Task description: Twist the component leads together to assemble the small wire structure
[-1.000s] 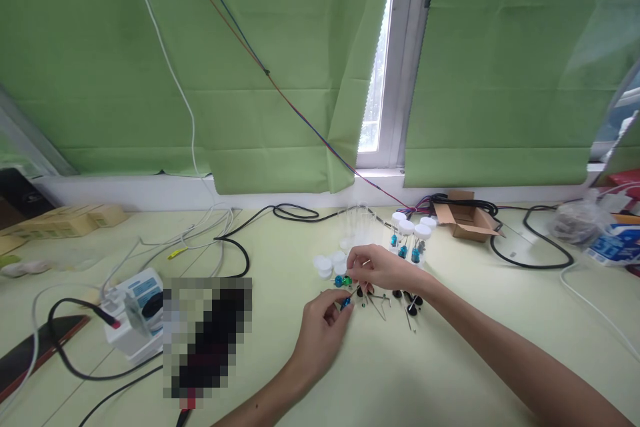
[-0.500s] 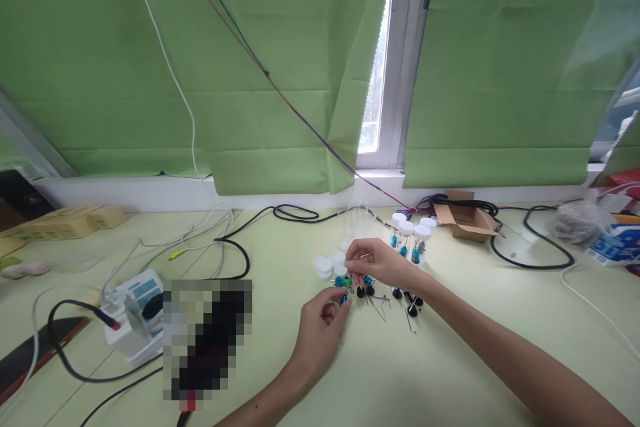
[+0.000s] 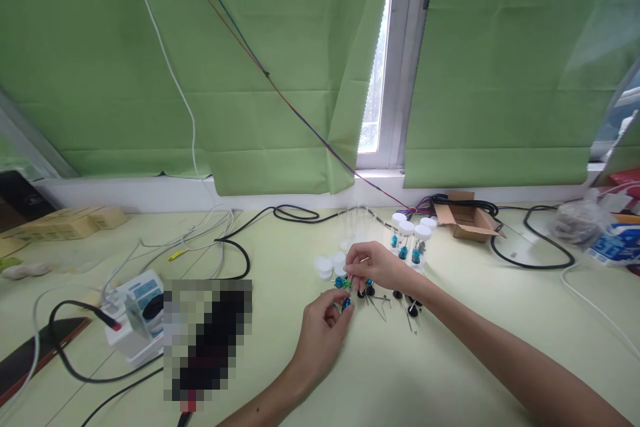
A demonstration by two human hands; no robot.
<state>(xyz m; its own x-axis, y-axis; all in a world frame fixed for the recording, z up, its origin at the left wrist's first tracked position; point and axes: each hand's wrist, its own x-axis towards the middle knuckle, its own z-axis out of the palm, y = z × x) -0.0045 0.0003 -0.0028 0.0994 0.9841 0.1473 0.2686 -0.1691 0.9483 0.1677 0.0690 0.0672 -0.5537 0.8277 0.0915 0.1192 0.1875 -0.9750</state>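
Between thumb and forefinger, my left hand (image 3: 323, 323) grips a small blue part (image 3: 346, 303). My right hand (image 3: 374, 267) is closed in a pinch just above it; what its fingertips hold is too small to make out. Beside the fingers lie more small blue and green parts (image 3: 340, 282). White round caps (image 3: 325, 268) sit behind my left hand. Thin metal rods (image 3: 376, 307) and black round pieces (image 3: 413, 310) are spread on the table under and beside my right hand.
Several clear tubes with white lids (image 3: 423, 232) hold blue parts behind my right forearm. Empty clear tubes (image 3: 356, 227) stand further back. An open cardboard box (image 3: 467, 221) is at the back right. Cables and a white power strip (image 3: 137, 320) occupy the left.
The blue part in my left fingers has shifted slightly right and down. My right hand stays almost in place, its pinch still closed.
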